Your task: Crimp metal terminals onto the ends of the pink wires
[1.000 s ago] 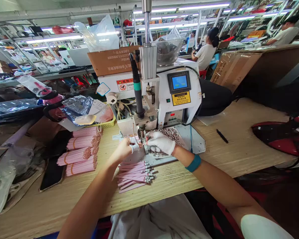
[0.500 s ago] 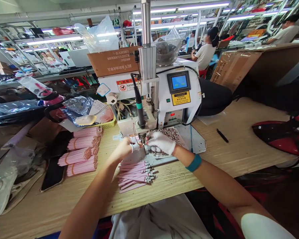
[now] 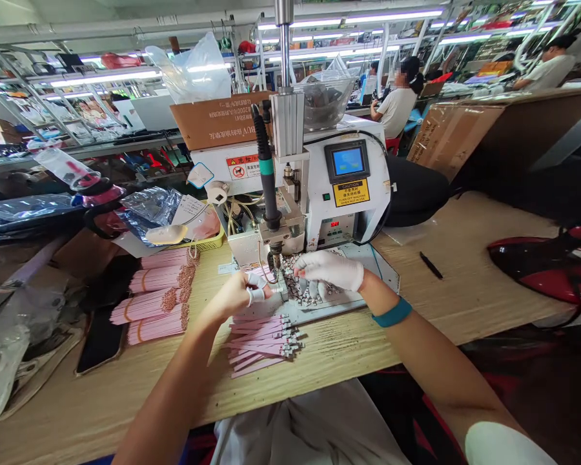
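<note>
My left hand (image 3: 244,294), with white covers on some fingers, is closed in a pinch beside the metal fixture under the soldering iron (image 3: 270,194); what it pinches is too small to make out. My right hand (image 3: 332,271) wears a white glove and hovers with loosely bent fingers, apart from one another, over a heap of small metal connectors (image 3: 312,294). Nothing shows in it. The iron's tip is raised above the fixture, between my hands. Pink flat cables (image 3: 259,345) with metal connectors at their ends lie in a pile in front of the machine.
Bundles of pink cables (image 3: 157,297) and a black phone (image 3: 99,342) lie at the left. The white machine (image 3: 353,194) stands behind my hands. At the right are a black pen (image 3: 430,265) and a red-and-black object (image 3: 537,265). Other people sit farther back.
The soldering iron has risen away from the fixture. My right hand has moved back to the right, over the connectors. My left hand has shifted slightly down and stays in its pinch.
</note>
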{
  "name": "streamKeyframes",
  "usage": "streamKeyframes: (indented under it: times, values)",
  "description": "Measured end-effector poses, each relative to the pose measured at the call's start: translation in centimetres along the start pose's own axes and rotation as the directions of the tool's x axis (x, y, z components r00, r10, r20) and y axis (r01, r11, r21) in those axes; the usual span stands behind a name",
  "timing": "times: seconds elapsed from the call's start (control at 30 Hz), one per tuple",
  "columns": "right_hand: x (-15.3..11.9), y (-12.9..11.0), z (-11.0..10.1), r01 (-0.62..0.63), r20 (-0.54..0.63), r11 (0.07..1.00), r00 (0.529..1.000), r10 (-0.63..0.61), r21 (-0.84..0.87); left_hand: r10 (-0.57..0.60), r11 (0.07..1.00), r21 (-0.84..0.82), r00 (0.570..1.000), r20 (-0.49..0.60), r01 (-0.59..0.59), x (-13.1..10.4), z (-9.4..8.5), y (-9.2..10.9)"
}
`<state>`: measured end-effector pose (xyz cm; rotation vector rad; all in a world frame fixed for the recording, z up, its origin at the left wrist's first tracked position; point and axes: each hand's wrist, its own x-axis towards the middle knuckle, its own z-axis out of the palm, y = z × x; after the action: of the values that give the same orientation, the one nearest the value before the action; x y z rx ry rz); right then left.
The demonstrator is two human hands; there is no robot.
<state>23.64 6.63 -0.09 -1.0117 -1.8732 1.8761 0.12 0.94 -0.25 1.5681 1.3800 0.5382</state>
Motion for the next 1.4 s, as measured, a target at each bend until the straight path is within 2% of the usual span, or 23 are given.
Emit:
streamKeyframes:
  times: [0.07,0.13,0.17,0.2,0.27,0.3,0.33,0.4,0.47,0.57,0.67,0.73,0.83,0.97,1.17,1.3,1.4]
  values:
    - [-0.4,0.0,-0.2,-0.043,0.166,0.997,0.985,0.053,-0.066,0.000,0.992,0.127,0.995,0.100,-0.013,-0.6,-0.2,0.0]
    - [-0.2,0.3,0.0,-0.058,0.198,0.994,0.977,0.075,-0.093,0.009,0.964,0.264,0.992,0.128,-0.042,-0.9,-0.2,0.0]
    - [0.0,0.5,0.0,-0.055,0.145,0.994,0.987,0.068,-0.091,0.016,0.938,0.343,0.997,0.075,-0.041,-0.8,0.0,-0.1]
    - [0.3,0.6,0.0,-0.044,0.057,0.995,0.997,0.049,-0.092,0.038,0.904,0.426,0.999,-0.023,-0.024,-0.7,0.1,-0.2]
    - [0.6,0.7,-0.4,-0.011,-0.139,0.991,0.990,-0.008,-0.132,0.131,0.811,0.584,0.964,-0.232,0.030,-0.1,0.6,-0.6]
    - [0.7,0.6,-0.6,0.006,-0.208,0.985,0.977,-0.043,-0.175,0.187,0.758,0.650,0.938,-0.292,0.051,0.2,0.9,-0.8]
    - [0.7,0.6,-0.9,0.022,-0.251,0.973,0.964,-0.081,-0.228,0.236,0.705,0.707,0.921,-0.311,0.058,0.5,1.2,-1.0]
    - [0.6,0.5,-1.5,0.051,-0.291,0.934,0.943,-0.161,-0.354,0.297,0.618,0.786,0.915,-0.272,0.033,0.9,1.6,-1.3]
    - [0.6,0.6,-1.6,0.070,-0.313,0.863,0.915,-0.256,-0.500,0.303,0.591,0.807,0.924,-0.234,0.011,1.0,1.6,-1.5]
    - [1.1,0.9,-1.1,0.080,-0.322,0.727,0.859,-0.397,-0.682,0.244,0.619,0.785,0.946,-0.214,0.017,0.8,1.2,-1.7]
    - [1.9,1.3,0.1,0.035,-0.332,0.632,0.828,-0.451,-0.774,0.171,0.648,0.761,0.964,-0.201,0.044,0.8,0.8,-1.8]
    - [2.5,1.4,0.8,-0.034,-0.343,0.576,0.831,-0.438,-0.816,0.168,0.666,0.744,0.964,-0.206,0.043,1.0,0.9,-1.8]
    - [3.0,1.3,1.4,-0.099,-0.327,0.502,0.861,-0.390,-0.859,0.217,0.720,0.694,0.949,-0.230,0.003,1.4,1.3,-1.8]
    - [2.8,0.9,1.5,-0.118,-0.327,0.506,0.879,-0.347,-0.855,0.262,0.796,0.601,0.935,-0.240,-0.069,1.8,1.6,-1.7]
    - [2.5,1.0,1.3,-0.130,-0.349,0.523,0.871,-0.347,-0.842,0.273,0.809,0.577,0.942,-0.197,-0.114,1.6,1.2,-1.6]
    - [2.4,1.2,0.7,-0.043,-0.289,0.544,0.880,-0.376,-0.838,0.223,0.854,0.502,0.967,-0.123,-0.133,1.5,1.0,-1.7]
    - [2.2,1.0,0.1,0.027,-0.253,0.569,0.877,-0.409,-0.822,0.160,0.876,0.474,0.980,-0.120,-0.085,1.5,1.0,-1.6]
